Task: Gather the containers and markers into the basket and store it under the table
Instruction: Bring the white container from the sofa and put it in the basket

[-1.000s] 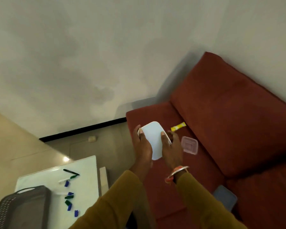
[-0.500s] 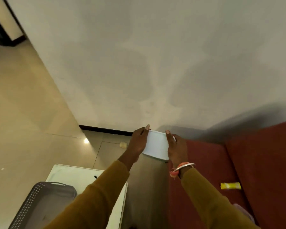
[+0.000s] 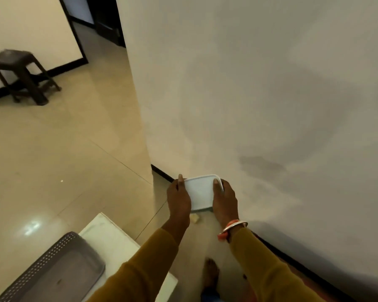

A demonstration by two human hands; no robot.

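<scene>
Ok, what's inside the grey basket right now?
The basket shows only a bare grey floor, no containers or markers. Its near end is cut off by the frame, unseen.

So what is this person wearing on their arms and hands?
Long mustard-yellow sleeves cover both arms: left sleeve and right sleeve end at the wrists. The left hand and right hand are bare, no gloves. The right wrist carries an orange-red bangle beside a thin silvery bangle.

You face a pale wall [image 3: 249,83]. Glossy beige floor [image 3: 52,160] spreads left, catching a glare [image 3: 31,227]; 1 dark stool [image 3: 20,73] stands left of a doorway [image 3: 100,18]. A white table [image 3: 109,236] sits lower left.
</scene>
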